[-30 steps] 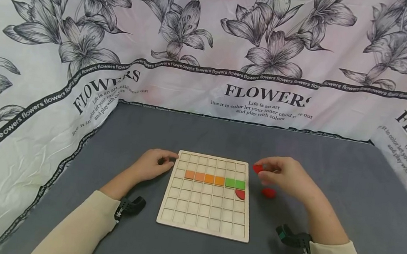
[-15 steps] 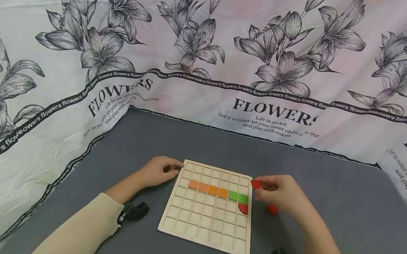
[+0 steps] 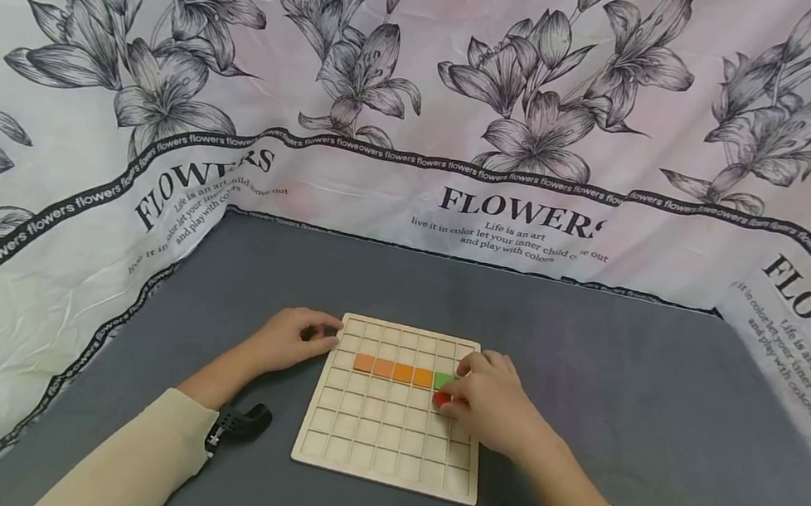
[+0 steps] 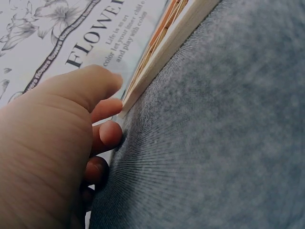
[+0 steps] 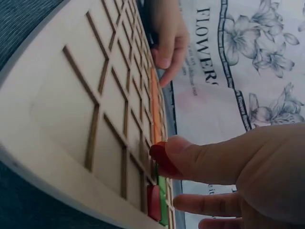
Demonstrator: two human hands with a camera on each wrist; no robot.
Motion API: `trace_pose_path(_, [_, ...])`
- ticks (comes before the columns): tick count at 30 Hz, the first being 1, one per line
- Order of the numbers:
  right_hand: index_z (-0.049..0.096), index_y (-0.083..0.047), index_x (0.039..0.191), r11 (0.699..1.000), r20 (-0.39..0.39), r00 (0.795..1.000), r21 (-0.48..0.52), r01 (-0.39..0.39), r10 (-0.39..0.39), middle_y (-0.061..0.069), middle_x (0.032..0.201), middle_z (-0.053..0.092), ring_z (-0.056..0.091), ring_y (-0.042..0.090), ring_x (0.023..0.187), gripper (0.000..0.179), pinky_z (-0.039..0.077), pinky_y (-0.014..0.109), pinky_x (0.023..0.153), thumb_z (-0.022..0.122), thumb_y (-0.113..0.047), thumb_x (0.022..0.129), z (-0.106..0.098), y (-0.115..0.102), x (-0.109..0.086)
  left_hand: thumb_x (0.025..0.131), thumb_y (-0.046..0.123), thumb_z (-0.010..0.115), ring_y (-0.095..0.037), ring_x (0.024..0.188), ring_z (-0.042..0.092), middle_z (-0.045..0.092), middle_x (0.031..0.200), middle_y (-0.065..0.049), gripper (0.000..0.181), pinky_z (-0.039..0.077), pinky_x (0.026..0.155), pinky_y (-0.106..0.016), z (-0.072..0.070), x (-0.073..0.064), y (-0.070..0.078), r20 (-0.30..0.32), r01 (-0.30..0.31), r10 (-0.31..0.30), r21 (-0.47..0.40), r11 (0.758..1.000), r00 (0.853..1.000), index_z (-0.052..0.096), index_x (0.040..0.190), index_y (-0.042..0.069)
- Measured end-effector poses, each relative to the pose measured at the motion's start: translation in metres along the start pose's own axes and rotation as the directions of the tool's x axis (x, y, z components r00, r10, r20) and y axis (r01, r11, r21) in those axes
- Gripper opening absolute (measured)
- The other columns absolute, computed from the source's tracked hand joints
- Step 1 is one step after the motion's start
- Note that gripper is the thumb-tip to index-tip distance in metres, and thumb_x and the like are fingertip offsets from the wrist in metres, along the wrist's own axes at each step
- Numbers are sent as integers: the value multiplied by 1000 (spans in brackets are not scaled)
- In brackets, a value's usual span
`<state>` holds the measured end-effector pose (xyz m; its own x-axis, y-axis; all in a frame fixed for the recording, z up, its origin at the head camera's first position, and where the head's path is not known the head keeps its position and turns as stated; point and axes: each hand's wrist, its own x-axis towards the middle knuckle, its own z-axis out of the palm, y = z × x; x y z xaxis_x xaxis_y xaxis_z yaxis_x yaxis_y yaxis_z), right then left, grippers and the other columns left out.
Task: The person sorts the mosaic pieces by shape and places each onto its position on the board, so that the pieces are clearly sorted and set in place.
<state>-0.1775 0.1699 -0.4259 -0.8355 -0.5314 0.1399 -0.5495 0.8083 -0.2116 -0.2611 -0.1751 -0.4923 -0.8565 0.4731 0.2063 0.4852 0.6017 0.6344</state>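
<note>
A pale wooden grid board [image 3: 361, 448] lies on the grey table. At its far left corner, my left hand [image 3: 290, 340] rests with relaxed fingers, the fingertips right at the edge. My right hand [image 3: 497, 405] is over the board's right side, pinching a red tile [image 5: 163, 159] with a curved edge between thumb and finger. In the head view that tile overlaps a cell just below the green tile [image 3: 442, 381]. Another red tile [image 5: 153, 202] sits in the board beside the green ones in the right wrist view; my right hand hides it from the head camera.
Two light-orange tiles [image 3: 373, 365] and two darker orange tiles [image 3: 412, 375] continue the row left of the green. Grey cloth [image 3: 587, 374] covers the table. White flower-printed fabric [image 3: 382, 192] stands along the back and sides.
My right hand has moved left from beside the board to over it, carrying the red tile. The loose red tile on the table is now out of sight. My left hand stays at the corner.
</note>
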Motion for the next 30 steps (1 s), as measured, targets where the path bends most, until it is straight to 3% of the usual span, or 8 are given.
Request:
trace_pose_path(4, [85, -15, 94, 999, 10, 1000, -46, 5, -5, 5, 103, 60, 48, 30, 107, 16, 37, 54, 99, 89, -23, 81, 3, -1, -3, 101, 24, 67, -10, 64, 47, 57, 75, 10, 33, 42, 70, -36, 2, 1, 1, -3, -1, 1, 9, 1000, 1000, 71, 130, 9])
trace_pose_path(8, [84, -11, 90, 995, -5, 999, -96, 36, -36, 8, 107, 63, 52, 31, 110, 12, 39, 54, 103, 88, -20, 82, 5, -2, -3, 103, 18, 63, -15, 82, 61, 71, 103, -4, 31, 48, 78, -40, 5, 0, 2, -11, 1, -1, 0, 1000, 1000, 71, 132, 9])
trace_pose_path(11, [84, -12, 85, 986, -28, 997, -147, 73, -78, 7, 105, 64, 54, 29, 105, 9, 43, 51, 102, 89, -17, 81, 8, -2, -2, 104, 15, 61, -17, 92, 64, 69, 124, -11, 31, 50, 81, -42, 6, -2, 1, -15, 9, -9, 6, 1000, 1000, 70, 133, 9])
trace_pose_path(16, [85, -19, 81, 989, -121, 988, -123, 83, -98, 2, 97, 63, 54, 22, 90, 18, 50, 43, 84, 96, -14, 68, 13, 3, 3, 103, 14, 62, -11, 77, 56, 70, 111, -6, 30, 47, 73, -38, 2, -3, 1, -26, 11, -10, 18, 1000, 1000, 71, 132, 9])
trace_pose_path(20, [83, -24, 74, 997, -151, 987, -65, 48, -57, 1, 98, 63, 52, 20, 87, 20, 45, 39, 71, 98, -15, 63, 16, 7, 5, 103, 15, 62, -10, 74, 55, 70, 106, -3, 30, 46, 72, -37, 0, -2, 2, -16, 12, -11, 22, 1000, 1000, 71, 132, 10])
trace_pose_path(25, [81, -23, 79, 999, -117, 993, -42, -26, 21, 1, 100, 59, 52, 26, 96, 21, 45, 43, 77, 97, -22, 66, 6, 13, 4, 102, 16, 64, -11, 76, 57, 69, 102, -2, 31, 47, 73, -39, 1, -1, 3, -16, 23, -23, 18, 1000, 1000, 71, 132, 10])
trace_pose_path(30, [80, -16, 93, 996, -98, 991, 6, -85, 86, 4, 101, 61, 54, 30, 100, 10, 46, 48, 83, 85, -14, 85, -19, 30, -3, 102, 16, 64, -12, 74, 55, 66, 92, 3, 31, 46, 73, -39, 1, -1, 3, -10, 29, -29, 16, 999, 1000, 71, 132, 9])
